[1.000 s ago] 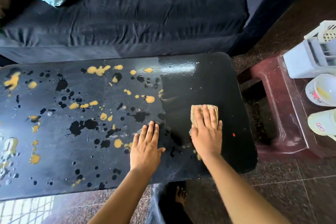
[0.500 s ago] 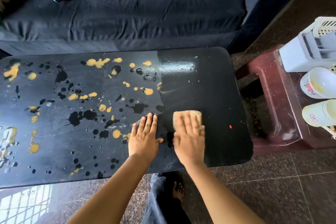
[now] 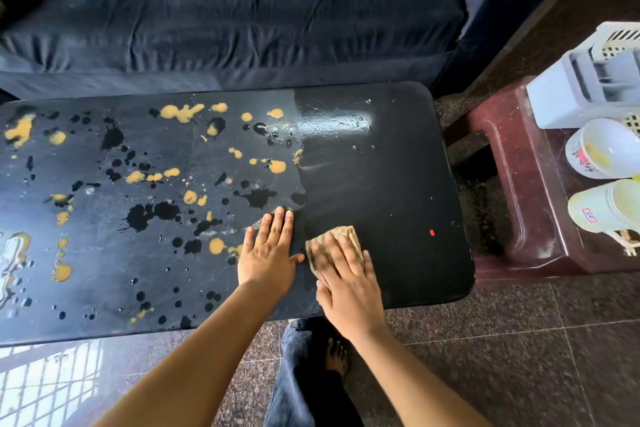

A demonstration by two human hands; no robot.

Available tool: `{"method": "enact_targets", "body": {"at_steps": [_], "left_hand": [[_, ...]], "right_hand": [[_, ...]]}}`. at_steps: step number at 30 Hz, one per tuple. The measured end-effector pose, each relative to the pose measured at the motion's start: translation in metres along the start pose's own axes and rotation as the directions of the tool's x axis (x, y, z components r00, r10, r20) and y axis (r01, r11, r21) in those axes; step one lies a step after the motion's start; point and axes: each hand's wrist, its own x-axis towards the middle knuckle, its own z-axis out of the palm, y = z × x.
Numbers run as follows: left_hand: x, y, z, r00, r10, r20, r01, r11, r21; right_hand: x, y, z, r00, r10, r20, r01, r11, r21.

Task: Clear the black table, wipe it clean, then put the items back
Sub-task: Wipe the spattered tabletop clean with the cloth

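The black table (image 3: 398, 184) fills the middle of the view. Its left two thirds carry yellow blobs (image 3: 180, 112) and black splatters (image 3: 152, 215); its right third is wiped and glossy. My right hand (image 3: 346, 281) presses flat on a tan cloth (image 3: 343, 235) near the table's front edge, just right of the boundary between dirty and clean. Only the far part of the cloth shows beyond my fingers. My left hand (image 3: 268, 251) lies flat on the table with fingers spread, right beside the cloth, holding nothing.
A dark blue sofa (image 3: 242, 21) runs behind the table. A maroon stool (image 3: 512, 211) at the right carries a white plastic basket (image 3: 581, 90) and two white cups (image 3: 602, 149). My foot (image 3: 336, 354) rests on the tiled floor below the table's edge.
My right hand has slid the cloth leftward and toward the front edge, ending next to my left hand. The left hand stays in place.
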Motion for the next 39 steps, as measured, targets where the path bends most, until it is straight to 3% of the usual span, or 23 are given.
{"method": "enact_targets", "body": {"at_steps": [2,3,5,7,9,11,13,15,17,23,30,34,39], "left_hand": [[0.0,0.0,0.001,1.0,-0.003,0.01,0.003,1.0,0.002],[0.0,0.0,0.001,1.0,-0.007,0.014,0.007,1.0,0.002],[0.0,0.001,0.001,1.0,-0.013,0.02,0.013,1.0,0.001],[0.0,0.002,0.0,1.0,-0.014,0.024,0.014,1.0,-0.002],[0.0,0.001,0.001,0.999,-0.017,0.027,0.017,1.0,0.0],[0.0,0.002,0.001,1.0,-0.016,0.026,0.016,1.0,0.002],[0.0,0.002,0.001,1.0,-0.012,0.019,0.012,1.0,0.0],[0.0,0.001,0.001,1.0,-0.011,0.022,0.011,1.0,-0.004],[0.0,0.0,0.002,0.999,-0.011,0.032,0.012,1.0,-0.005],[0.001,-0.003,0.004,1.0,-0.002,0.031,0.002,1.0,0.003],[0.0,-0.005,0.006,1.0,0.0,0.024,0.0,1.0,0.001],[0.002,-0.004,0.006,1.0,-0.004,0.025,0.003,1.0,0.012],[0.001,-0.004,0.007,1.0,0.002,0.025,-0.003,0.999,0.035]], "right_hand": [[-0.008,0.028,-0.001,0.994,-0.112,0.016,0.112,0.993,-0.044],[-0.012,0.044,-0.003,0.997,-0.081,0.018,0.082,0.994,-0.072],[-0.019,0.068,-0.009,0.991,0.134,-0.005,-0.134,0.988,-0.073],[-0.023,0.067,-0.01,0.937,0.347,-0.027,-0.348,0.936,-0.044],[-0.022,0.04,-0.006,0.907,0.42,-0.043,-0.42,0.907,-0.008],[-0.02,0.01,-0.002,0.954,0.295,-0.044,-0.293,0.955,0.046],[-0.026,-0.003,0.001,0.999,0.036,-0.022,-0.035,0.999,0.023],[-0.029,0.015,0.001,0.984,-0.178,0.009,0.179,0.983,-0.042],[-0.033,0.046,-0.002,0.953,-0.297,0.049,0.301,0.944,-0.135],[-0.053,0.11,-0.012,0.965,-0.232,0.122,0.256,0.931,-0.259],[-0.046,0.071,-0.009,0.975,-0.2,0.094,0.216,0.953,-0.211],[-0.035,0.033,0.003,0.946,-0.315,0.074,0.323,0.936,-0.138],[-0.044,0.096,-0.014,0.871,-0.462,0.164,0.489,0.847,-0.211]]}}
